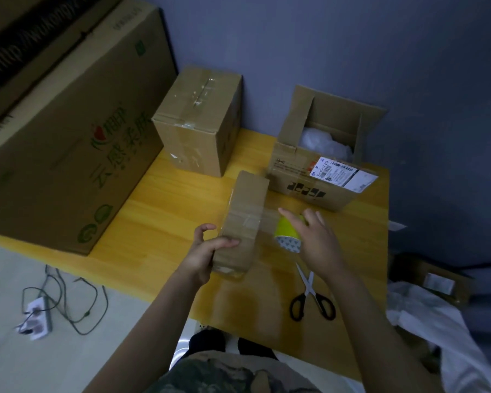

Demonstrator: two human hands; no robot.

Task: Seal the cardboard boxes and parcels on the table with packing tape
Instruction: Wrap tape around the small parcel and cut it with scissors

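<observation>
- Holding a small cardboard box [245,211] near the middle of the worktop [167,211], the left hand [204,251] has its grip closed on the box's near-left end, with the thumb lying across the top.
- The right hand [315,236] has its grip on a packing tape roll [287,232] with a yellow-green core, just beside the box's right side. Its index finger stretches out over the roll.
- A strip of clear tape [264,222] runs from the roll onto the small box and crosses its top.
- Black-handled scissors [311,293] lie flat on the worktop near its front edge, right of the small box, with their blades pointing towards the roll.
- A taller taped box [199,123] stands closed at the back-left of the worktop.
- An open box [309,182] sits at the back-right corner with its flaps up, white filling [323,143] inside and a shipping label [340,173] on its front flap.
- A large printed carton [68,131] rests along the worktop's left edge.
- A power strip [37,316] and cables lie on the floor to the left.
</observation>
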